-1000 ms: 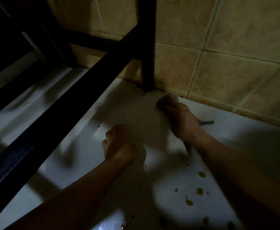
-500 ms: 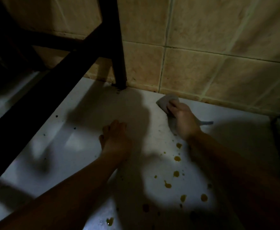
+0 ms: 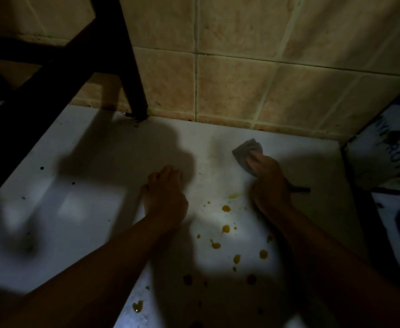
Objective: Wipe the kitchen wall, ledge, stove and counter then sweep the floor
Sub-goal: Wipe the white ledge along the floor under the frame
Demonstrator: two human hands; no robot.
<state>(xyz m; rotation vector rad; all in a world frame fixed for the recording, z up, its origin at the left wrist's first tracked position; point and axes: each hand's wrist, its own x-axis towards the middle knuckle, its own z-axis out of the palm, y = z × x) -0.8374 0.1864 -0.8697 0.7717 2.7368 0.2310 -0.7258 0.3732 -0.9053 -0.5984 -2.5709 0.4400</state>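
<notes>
Head view: lighting is poor, with heavy shadow over much of the scene. A white counter (image 3: 95, 209) meets a beige tiled wall (image 3: 241, 74) along its far edge. The right hand (image 3: 268, 183) is closed on a grey cloth (image 3: 246, 151), fingers pressing it flat onto the counter near the far edge, just short of the wall. A thin dark object (image 3: 299, 190) projects from beside this hand toward the right edge; what it is cannot be told. The left hand (image 3: 164, 197) lies palm down on the counter, fingers loosely spread and holding nothing, well apart from the cloth. Yellow-orange spots (image 3: 226, 208) are scattered over the counter between the two forearms and toward the near edge; smaller dark specks (image 3: 42, 168) mark the left part. A dark frame (image 3: 132, 67) stands with one leg on the counter at the far edge, touching the wall, a slanting bar running off to the left. At the right edge a printed sheet (image 3: 388, 157) with partial lettering adjoins the counter.
</notes>
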